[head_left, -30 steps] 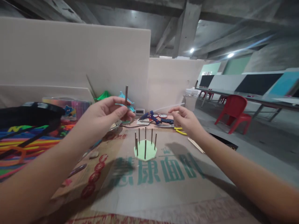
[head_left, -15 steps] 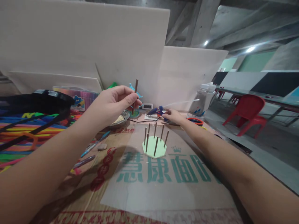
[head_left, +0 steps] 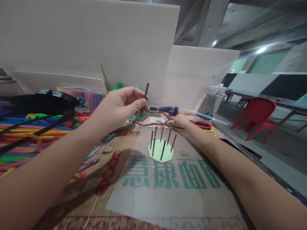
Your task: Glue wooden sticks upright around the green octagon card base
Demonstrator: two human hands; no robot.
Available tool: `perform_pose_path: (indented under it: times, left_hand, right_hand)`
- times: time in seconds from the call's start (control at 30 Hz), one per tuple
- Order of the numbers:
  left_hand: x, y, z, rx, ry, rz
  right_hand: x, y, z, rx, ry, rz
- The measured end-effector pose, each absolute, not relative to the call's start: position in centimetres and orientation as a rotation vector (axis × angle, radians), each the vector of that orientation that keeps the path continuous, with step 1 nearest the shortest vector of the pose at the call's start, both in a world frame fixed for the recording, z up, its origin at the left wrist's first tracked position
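Observation:
Pinched in my left hand [head_left: 129, 103] is a thin brown stick [head_left: 147, 90], held nearly upright and tilted a little to the right. My right hand [head_left: 179, 118] grips a blue hot glue gun [head_left: 170, 110] at the back of the table; its nozzle points left and a clear glue stick trails from its rear. Below and between both hands lies a pale green polygon-shaped base [head_left: 160, 151], with several brown sticks standing upright around its edge. The base rests on a translucent sheet [head_left: 172, 204] over printed cardboard [head_left: 79, 210].
Colourful pipe cleaners [head_left: 21, 140] and a marker set [head_left: 92, 100] occupy the left side. Pens [head_left: 99, 147] lie beside the sheet. Behind the right arm are a clear plastic jug [head_left: 211, 100] and a red-orange coil [head_left: 202, 124]. White boards [head_left: 203, 76] stand along the back.
My right hand has lifted the glue gun slightly and levelled it. My left hand, still pinching the stick, appears a little further right, and the whole view has shifted slightly.

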State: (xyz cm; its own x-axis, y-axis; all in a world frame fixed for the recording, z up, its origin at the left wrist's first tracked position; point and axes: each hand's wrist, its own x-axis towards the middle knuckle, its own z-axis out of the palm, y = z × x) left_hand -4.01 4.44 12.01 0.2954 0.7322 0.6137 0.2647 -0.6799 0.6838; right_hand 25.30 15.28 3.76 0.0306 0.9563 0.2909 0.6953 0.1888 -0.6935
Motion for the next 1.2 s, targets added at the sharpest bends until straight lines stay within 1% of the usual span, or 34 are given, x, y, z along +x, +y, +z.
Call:
perform_pose_path:
  times: [0.17, 0.37, 0.43, 0.63, 0.9, 1.07, 1.2]
  left_hand:
    - [-4.2, 5.3, 11.4, 2.313, 0.967, 1.304]
    - [-4.1, 5.7, 11.1, 2.498, 1.092, 1.221]
    - [-3.9, 5.5, 11.1, 2.513, 1.126, 1.207]
    - [-3.6, 4.7, 11.5, 2.484, 1.157, 1.237]
    - [-3.3, 3.9, 11.5, 2.514, 1.131, 1.27]
    - [-3.3, 3.7, 11.4, 2.515, 1.108, 1.288]
    - [-3.3, 3.7, 11.3, 2.533, 1.11, 1.277]
  right_hand:
    - [25.9, 12.3, 6.8, -1.374, -1.654, 0.555]
    - [25.5, 7.0, 8.8, -0.911, -1.652, 0.71]
    - [25.3, 5.6, 9.3, -0.83, -1.676, 0.733]
    - [25.3, 3.6, 9.8, -0.756, -1.906, 0.65]
    - [24.6, 2.7, 10.5, -0.783, -1.845, 0.611]
    - [25.3, 3.2, 10.0, -0.758, -1.934, 0.565]
    - [25.7, 3.5, 9.5, -0.733, -1.957, 0.626]
